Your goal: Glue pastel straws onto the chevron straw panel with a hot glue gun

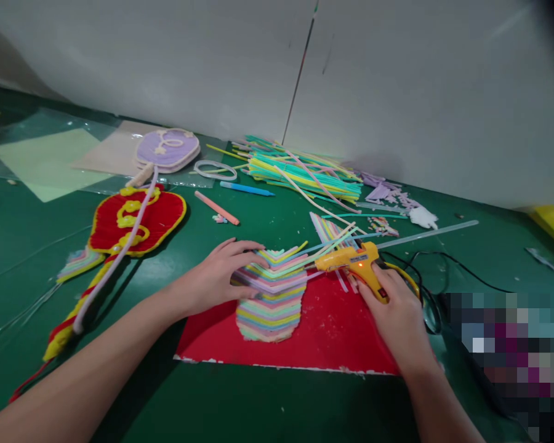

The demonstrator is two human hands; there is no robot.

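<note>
A striped pastel piece made of chenille stems [270, 311] lies on a red sheet [341, 332]. My left hand [224, 274] is at its left edge, with the thumb and fingers apart around a lilac stem bent in a V; whether they pinch it is unclear. My right hand [397, 307] grips a yellow glue gun [362, 267] by its handle, an orange light glowing on its side. The gun's nozzle points left, close to the right side of the striped piece. A clear glue stick [434, 232] extends from its back.
Bundled stems [305, 172] lie near the wall. A red fan [138, 221] and a lilac fan [168, 149] are at left, by a blue pen [247, 188] and pink pen [216, 208]. A black cord [461, 264] runs right. Another striped piece [325, 231] lies behind the gun.
</note>
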